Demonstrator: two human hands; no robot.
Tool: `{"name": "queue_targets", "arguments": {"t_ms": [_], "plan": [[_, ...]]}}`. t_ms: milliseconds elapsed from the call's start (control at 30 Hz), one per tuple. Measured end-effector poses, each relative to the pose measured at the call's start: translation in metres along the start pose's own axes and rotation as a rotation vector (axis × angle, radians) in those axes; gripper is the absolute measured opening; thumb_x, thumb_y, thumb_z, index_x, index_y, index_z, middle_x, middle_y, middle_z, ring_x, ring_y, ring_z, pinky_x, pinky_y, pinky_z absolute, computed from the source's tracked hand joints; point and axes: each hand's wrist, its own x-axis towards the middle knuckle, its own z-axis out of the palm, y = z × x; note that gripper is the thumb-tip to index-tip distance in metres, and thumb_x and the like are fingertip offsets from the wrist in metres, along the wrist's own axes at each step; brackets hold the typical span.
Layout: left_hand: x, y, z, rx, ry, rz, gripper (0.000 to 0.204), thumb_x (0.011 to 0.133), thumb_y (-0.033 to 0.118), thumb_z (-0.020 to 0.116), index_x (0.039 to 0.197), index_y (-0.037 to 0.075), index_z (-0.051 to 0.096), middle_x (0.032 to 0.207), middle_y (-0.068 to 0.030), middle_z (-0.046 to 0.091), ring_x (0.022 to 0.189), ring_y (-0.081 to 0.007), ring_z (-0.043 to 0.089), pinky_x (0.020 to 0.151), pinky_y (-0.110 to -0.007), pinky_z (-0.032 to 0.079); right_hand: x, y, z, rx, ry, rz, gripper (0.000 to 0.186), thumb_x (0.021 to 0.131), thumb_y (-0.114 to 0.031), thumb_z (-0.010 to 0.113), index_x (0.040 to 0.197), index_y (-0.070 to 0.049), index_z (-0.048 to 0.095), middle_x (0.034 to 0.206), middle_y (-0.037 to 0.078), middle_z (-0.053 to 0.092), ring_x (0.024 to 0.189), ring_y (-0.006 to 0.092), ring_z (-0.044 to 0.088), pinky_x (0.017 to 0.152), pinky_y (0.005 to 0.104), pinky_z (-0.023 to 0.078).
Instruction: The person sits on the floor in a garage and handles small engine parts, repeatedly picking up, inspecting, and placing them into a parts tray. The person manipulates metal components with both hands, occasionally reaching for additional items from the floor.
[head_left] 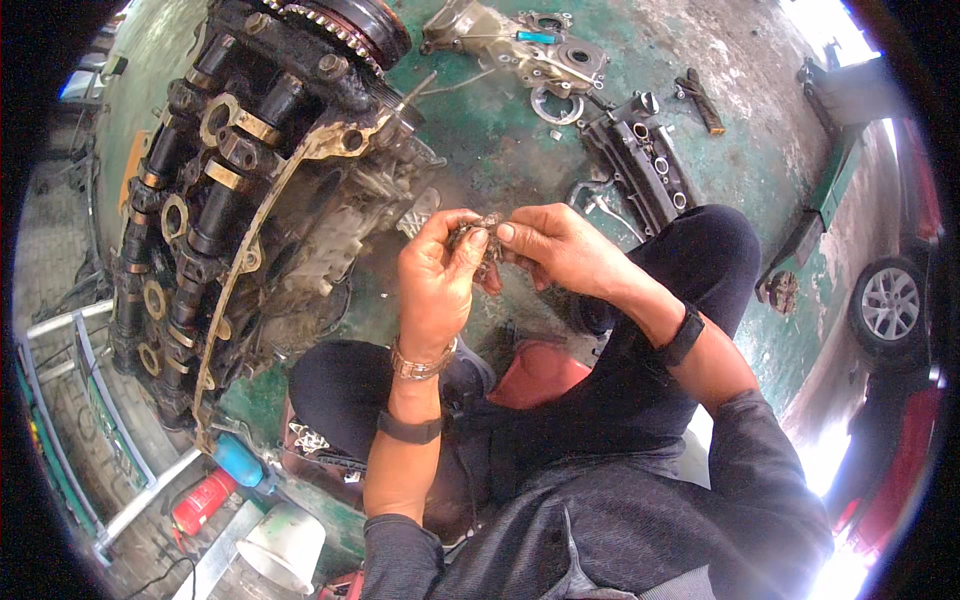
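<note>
My left hand (435, 275) holds a small, dirty metal part (480, 240) between thumb and fingers in front of me. My right hand (560, 248) pinches the same part from the other side, its thumb near the top. The part is mostly covered by my fingers and too small to make out. To the left stands a large, oily engine (225, 175) with exposed camshafts and a sprocket at the top. Below my hands, between my legs, lies a red plastic item (535, 375).
A cast cover (470, 35) with a cyan-handled tool and a black valve cover (650, 165) lie ahead on the green floor. A red fire extinguisher (205, 500), white bucket (280, 550) and blue object (237, 463) are lower left. A red car's wheel (888, 305) is at right.
</note>
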Motion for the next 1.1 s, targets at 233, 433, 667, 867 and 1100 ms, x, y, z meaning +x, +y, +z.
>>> {"name": "queue_targets", "arguments": {"t_ms": [233,433,667,867,1100], "plan": [[-0.001,0.001,-0.003,-0.040,-0.004,-0.093,0.007,0.091,0.006,0.054,0.095,0.000,0.053,0.072,-0.0036,0.057,0.053,-0.0103,0.055,0.046,-0.024,0.048,0.011,0.017,0.001,-0.097,0.104,-0.179,0.022,0.085,-0.017,0.066,0.076,0.000,0.055,0.064,-0.002,0.049,0.061,0.0058,0.043,0.052,0.0252,0.039],[0.000,0.001,-0.005,-0.017,-0.004,-0.200,0.006,0.090,0.005,0.054,0.094,0.001,0.053,0.069,-0.0041,0.058,0.050,-0.0110,0.056,0.044,-0.024,0.047,0.005,0.016,0.003,-0.205,0.154,-0.270,0.017,0.082,-0.009,0.068,0.076,-0.001,0.055,0.066,-0.002,0.053,0.063,0.0038,0.044,0.053,0.0241,0.039],[0.001,0.002,-0.008,-0.005,-0.033,-0.145,0.005,0.090,0.006,0.056,0.092,0.001,0.055,0.068,-0.0042,0.059,0.049,-0.0111,0.056,0.043,-0.024,0.047,0.000,0.003,0.001,-0.372,0.071,-0.255,0.025,0.081,-0.019,0.066,0.076,0.004,0.056,0.062,0.016,0.054,0.057,0.0136,0.048,0.054,0.0345,0.043],[0.000,0.009,-0.017,-0.099,-0.104,-0.253,0.004,0.089,0.006,0.056,0.091,0.002,0.056,0.069,-0.0050,0.059,0.048,-0.0117,0.056,0.041,-0.024,0.046,-0.002,0.002,0.004,-0.054,-0.065,-0.098,0.027,0.085,-0.021,0.064,0.077,0.004,0.057,0.060,0.010,0.052,0.061,0.0099,0.045,0.055,0.0327,0.042],[0.000,0.009,-0.016,-0.047,-0.102,-0.270,0.005,0.089,0.007,0.057,0.087,0.002,0.055,0.066,-0.0043,0.059,0.046,-0.0109,0.054,0.039,-0.023,0.043,0.004,0.011,0.006,-0.132,0.047,-0.212,0.023,0.075,-0.015,0.073,0.074,0.002,0.058,0.062,0.005,0.056,0.059,0.0086,0.047,0.053,0.0292,0.042]]}}
